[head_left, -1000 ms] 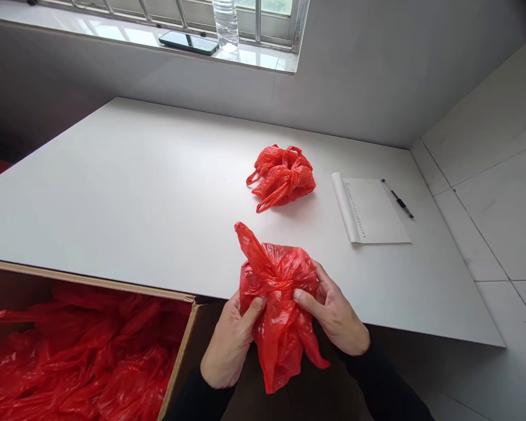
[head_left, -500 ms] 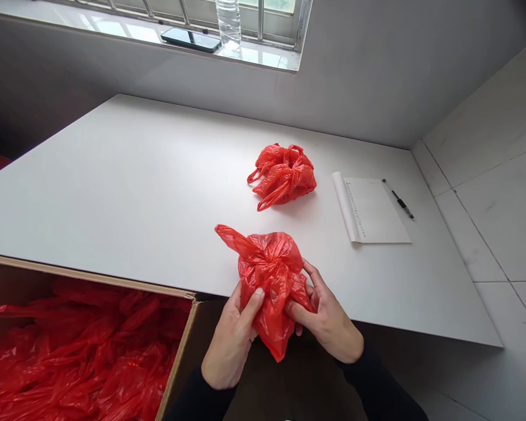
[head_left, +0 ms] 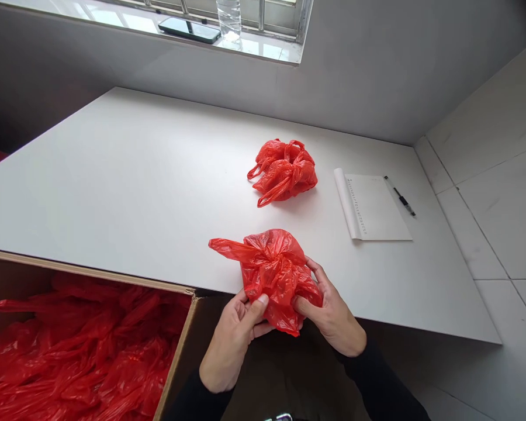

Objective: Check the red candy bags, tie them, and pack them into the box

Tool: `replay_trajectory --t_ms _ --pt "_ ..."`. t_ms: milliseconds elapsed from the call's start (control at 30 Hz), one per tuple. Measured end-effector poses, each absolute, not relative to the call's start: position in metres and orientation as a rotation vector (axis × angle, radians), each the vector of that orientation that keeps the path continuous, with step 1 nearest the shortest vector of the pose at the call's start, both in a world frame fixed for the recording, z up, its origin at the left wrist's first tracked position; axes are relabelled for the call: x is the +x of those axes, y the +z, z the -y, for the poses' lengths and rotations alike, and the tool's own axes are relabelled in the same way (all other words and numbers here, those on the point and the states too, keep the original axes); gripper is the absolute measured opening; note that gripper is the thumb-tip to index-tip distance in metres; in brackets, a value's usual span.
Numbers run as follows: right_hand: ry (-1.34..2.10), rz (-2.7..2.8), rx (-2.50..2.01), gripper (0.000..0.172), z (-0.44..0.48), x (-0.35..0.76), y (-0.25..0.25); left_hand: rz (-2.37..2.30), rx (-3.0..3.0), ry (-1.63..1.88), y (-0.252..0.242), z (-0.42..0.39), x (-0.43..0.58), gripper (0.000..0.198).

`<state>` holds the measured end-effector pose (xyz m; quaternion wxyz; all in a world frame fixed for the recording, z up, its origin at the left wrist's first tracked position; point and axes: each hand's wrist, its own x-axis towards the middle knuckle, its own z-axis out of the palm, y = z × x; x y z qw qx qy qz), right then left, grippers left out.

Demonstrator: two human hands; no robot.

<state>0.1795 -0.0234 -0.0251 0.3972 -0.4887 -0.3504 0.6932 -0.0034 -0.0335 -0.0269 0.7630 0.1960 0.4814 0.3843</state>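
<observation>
We hold a bunched red bag (head_left: 275, 272) over the front edge of the white table (head_left: 158, 193), our left hand (head_left: 232, 339) grasping its lower left side and our right hand (head_left: 335, 318) gripping its right. Beyond it we see red bundles (head_left: 275, 177) near a notebook (head_left: 377, 207); at left, a box (head_left: 180, 345) holds red plastic (head_left: 83, 351).

Up on the windowsill (head_left: 263, 47), a dark phone (head_left: 189, 29) lies flat beside a clear bottle (head_left: 230, 20) — metal bars (head_left: 262, 14) stand behind them. Nearer the tiled wall (head_left: 504, 175) sits a notebook (head_left: 379, 207), white page up — a black pen (head_left: 403, 201) just beside it.
</observation>
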Motion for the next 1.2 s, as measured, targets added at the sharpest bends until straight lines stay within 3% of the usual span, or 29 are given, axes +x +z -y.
replay_trajectory --t_ms 400,567,900,1200 --pt "1.729 0.971 -1.262 0.074 0.022 0.176 -0.012 -1.097 0.470 0.864 -0.030 0.032 -0.005 0.033" --pt "1.713 0.959 -1.287 0.061 0.020 0.174 -0.009 -1.063 0.501 0.837 -0.027 0.032 -0.006 0.033" --pt "1.694 0.973 -1.312 0.052 0.025 0.175 -0.025 -1.095 0.503 0.838 -0.031 0.023 -0.006 0.031" --pt "1.670 0.929 -1.339 0.053 0.025 0.174 -0.024 -0.963 0.547 0.788 -0.024 0.023 -0.014 0.029"
